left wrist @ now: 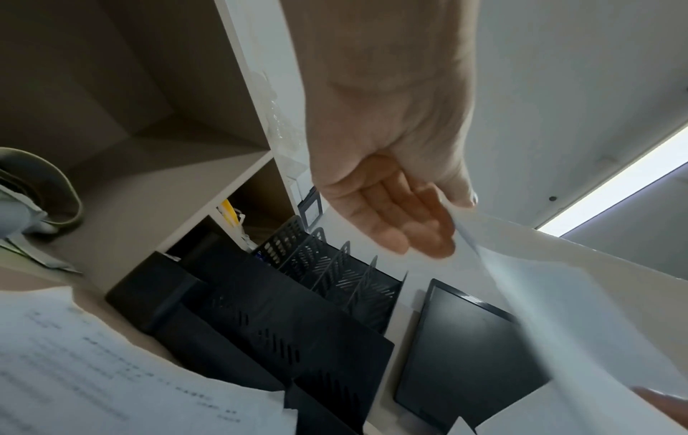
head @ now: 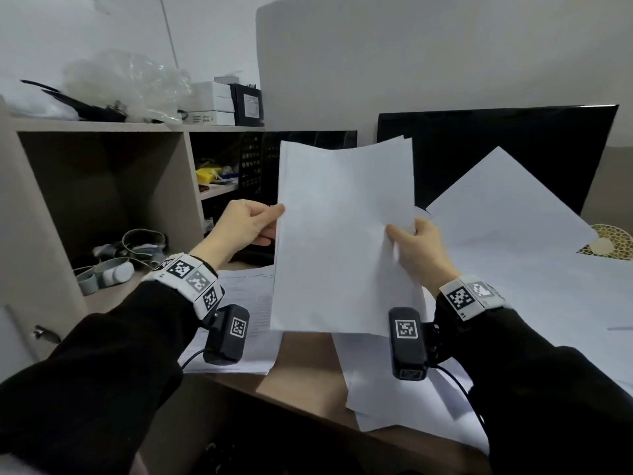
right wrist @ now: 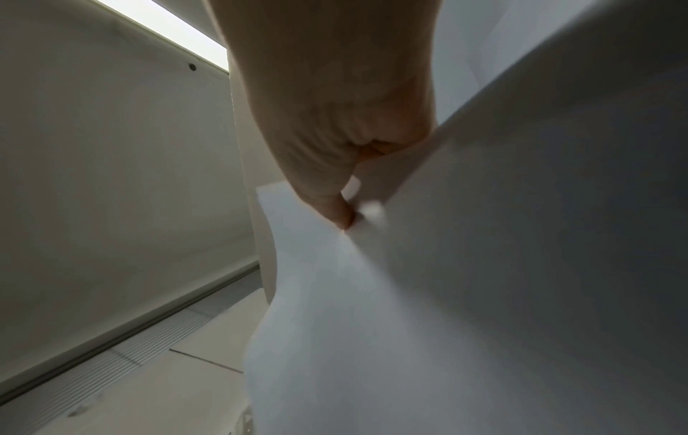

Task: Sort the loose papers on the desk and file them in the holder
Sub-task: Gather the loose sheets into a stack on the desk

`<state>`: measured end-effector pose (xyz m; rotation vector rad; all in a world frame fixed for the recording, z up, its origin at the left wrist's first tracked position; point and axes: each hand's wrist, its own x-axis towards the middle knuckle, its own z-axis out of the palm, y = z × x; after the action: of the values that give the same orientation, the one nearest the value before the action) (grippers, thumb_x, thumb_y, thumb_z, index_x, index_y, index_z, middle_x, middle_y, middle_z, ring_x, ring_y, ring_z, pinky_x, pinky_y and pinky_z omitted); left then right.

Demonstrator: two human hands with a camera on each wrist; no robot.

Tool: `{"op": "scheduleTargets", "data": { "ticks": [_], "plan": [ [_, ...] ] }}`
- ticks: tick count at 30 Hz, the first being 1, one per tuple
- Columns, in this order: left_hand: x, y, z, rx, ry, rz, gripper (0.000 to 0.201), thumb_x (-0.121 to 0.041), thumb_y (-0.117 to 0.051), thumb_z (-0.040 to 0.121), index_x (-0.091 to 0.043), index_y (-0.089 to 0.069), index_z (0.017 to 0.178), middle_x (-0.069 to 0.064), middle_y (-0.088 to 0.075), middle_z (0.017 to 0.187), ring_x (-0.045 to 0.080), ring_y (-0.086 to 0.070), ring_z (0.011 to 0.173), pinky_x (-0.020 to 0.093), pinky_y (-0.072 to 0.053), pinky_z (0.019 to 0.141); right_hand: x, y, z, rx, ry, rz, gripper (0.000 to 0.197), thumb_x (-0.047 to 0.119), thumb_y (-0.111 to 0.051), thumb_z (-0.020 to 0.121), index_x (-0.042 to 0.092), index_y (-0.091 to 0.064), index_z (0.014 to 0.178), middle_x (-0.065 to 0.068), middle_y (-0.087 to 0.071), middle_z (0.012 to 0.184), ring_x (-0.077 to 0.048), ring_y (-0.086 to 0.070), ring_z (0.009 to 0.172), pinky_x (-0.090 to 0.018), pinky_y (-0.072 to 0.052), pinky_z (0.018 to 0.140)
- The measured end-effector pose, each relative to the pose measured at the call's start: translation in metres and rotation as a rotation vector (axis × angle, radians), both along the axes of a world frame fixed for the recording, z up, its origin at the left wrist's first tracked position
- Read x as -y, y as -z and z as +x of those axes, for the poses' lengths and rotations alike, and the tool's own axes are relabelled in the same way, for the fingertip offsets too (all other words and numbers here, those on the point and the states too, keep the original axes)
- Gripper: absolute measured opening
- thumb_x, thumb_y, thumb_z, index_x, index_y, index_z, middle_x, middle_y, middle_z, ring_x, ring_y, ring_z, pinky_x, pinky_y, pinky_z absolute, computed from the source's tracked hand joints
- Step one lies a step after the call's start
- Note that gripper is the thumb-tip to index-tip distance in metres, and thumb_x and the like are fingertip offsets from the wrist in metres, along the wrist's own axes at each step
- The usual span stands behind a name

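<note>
A stack of white papers (head: 342, 234) stands upright above the desk, held by both hands. My left hand (head: 274, 222) pinches its left edge, thumb in front and fingers behind; the left wrist view shows the left hand (left wrist: 439, 229) with fingers flat against the sheets (left wrist: 558, 309). My right hand (head: 406, 231) pinches the right edge, and the right wrist view shows that hand (right wrist: 346, 217) nipping the paper (right wrist: 372, 294). Another white sheet (head: 507, 214) rises just right of that hand; whether it is held I cannot tell. The black mesh holder (left wrist: 335, 270) stands behind the stack. Loose sheets (head: 246, 303) lie on the desk.
A dark monitor (head: 496, 149) stands behind the papers on the right. On the left, a shelf unit (head: 102, 183) holds cables and grey straps (head: 113, 269). More white sheets (head: 565, 303) cover the right of the desk, near a gold perforated disc (head: 609, 245). The brown desk edge (head: 308, 371) is below.
</note>
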<state>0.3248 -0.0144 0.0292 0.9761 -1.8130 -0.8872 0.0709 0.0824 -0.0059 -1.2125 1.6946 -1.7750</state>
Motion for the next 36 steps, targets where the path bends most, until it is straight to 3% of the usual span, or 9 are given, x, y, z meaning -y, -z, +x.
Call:
{"op": "scheduleTargets", "data": {
  "ticks": [6,13,15,17,21,24,27,32,36],
  "plan": [
    [0.027,0.035,0.074,0.528,-0.022,0.35,0.03,-0.048,-0.055,0.092,-0.024,-0.064,0.108,-0.006,-0.066,0.106,0.013,-0.062,0.099,0.031,-0.048,0.078,0.021,0.019,-0.001,0.042,0.076,0.089,0.013,0.016,-0.058,0.077,0.003,-0.06,0.079,-0.014,-0.065,0.076,-0.023,-0.061,0.073,-0.035,-0.049,0.069],
    [0.038,0.088,0.162,0.661,-0.32,0.641,0.039,-0.039,-0.064,0.088,-0.011,-0.048,0.067,0.002,-0.046,0.049,0.017,-0.039,0.043,0.02,-0.029,0.046,0.034,0.039,0.018,-0.029,0.101,0.327,0.018,-0.004,-0.048,0.083,0.006,-0.047,0.068,-0.007,-0.043,0.064,-0.021,-0.044,0.063,-0.026,-0.033,0.056],
    [0.028,0.09,0.171,0.656,-0.365,0.685,0.037,-0.038,-0.065,0.087,-0.01,-0.05,0.069,0.002,-0.055,0.053,0.015,-0.047,0.052,0.021,-0.035,0.051,0.039,0.042,0.021,-0.044,0.077,0.382,0.022,-0.006,-0.046,0.083,0.005,-0.043,0.065,-0.01,-0.044,0.068,-0.022,-0.045,0.069,-0.03,-0.034,0.061],
    [0.02,0.085,0.177,0.668,-0.373,0.748,0.035,-0.04,-0.065,0.087,-0.013,-0.048,0.074,0.0,-0.064,0.063,0.017,-0.052,0.07,0.026,-0.04,0.062,0.045,0.043,0.03,-0.081,0.053,0.441,0.012,-0.003,-0.046,0.086,-0.005,-0.054,0.078,-0.014,-0.05,0.074,-0.025,-0.05,0.076,-0.03,-0.037,0.064],
    [0.012,0.073,0.184,0.774,-0.208,0.998,0.047,-0.044,-0.074,0.078,-0.007,-0.046,0.068,0.006,-0.062,0.058,0.019,-0.051,0.058,0.027,-0.042,0.066,0.051,0.046,0.051,-0.192,-0.045,0.55,0.033,0.004,-0.047,0.09,-0.009,-0.054,0.119,-0.024,-0.057,0.1,-0.026,-0.05,0.081,-0.027,-0.039,0.058],
    [0.013,0.085,0.19,0.891,-0.162,0.926,0.065,-0.042,-0.081,0.072,0.0,-0.055,0.114,0.016,-0.065,0.09,0.025,-0.065,0.077,0.031,-0.051,0.073,0.051,0.044,0.066,-0.217,-0.048,0.576,0.029,0.007,-0.049,0.088,-0.006,-0.055,0.113,-0.018,-0.059,0.097,-0.027,-0.056,0.075,-0.027,-0.041,0.062],
    [0.011,0.093,0.192,0.827,-0.193,0.768,0.051,-0.027,-0.082,0.073,0.0,-0.059,0.109,0.015,-0.067,0.092,0.028,-0.064,0.079,0.037,-0.055,0.075,0.052,0.042,0.077,-0.192,-0.056,0.58,0.02,0.004,-0.05,0.086,-0.001,-0.056,0.104,-0.013,-0.06,0.083,-0.031,-0.058,0.083,-0.032,-0.044,0.072],
    [0.005,0.084,0.206,0.627,-0.304,0.633,0.005,-0.016,-0.069,0.086,-0.013,-0.069,0.089,0.008,-0.064,0.082,0.015,-0.055,0.064,0.022,-0.045,0.055,0.053,0.042,0.096,-0.216,-0.11,0.596,0.019,0.001,-0.051,0.084,-0.005,-0.059,0.101,-0.01,-0.055,0.077,-0.026,-0.055,0.073,-0.029,-0.044,0.068],
    [0.007,0.088,0.231,0.492,-0.474,0.557,0.005,-0.01,-0.067,0.086,-0.013,-0.069,0.088,0.012,-0.065,0.092,0.018,-0.056,0.069,0.025,-0.045,0.057,0.052,0.044,0.11,-0.217,-0.117,0.643,0.005,0.0,-0.049,0.084,0.001,-0.054,0.085,-0.013,-0.054,0.076,-0.026,-0.053,0.07,-0.027,-0.039,0.059]
  ]
}}
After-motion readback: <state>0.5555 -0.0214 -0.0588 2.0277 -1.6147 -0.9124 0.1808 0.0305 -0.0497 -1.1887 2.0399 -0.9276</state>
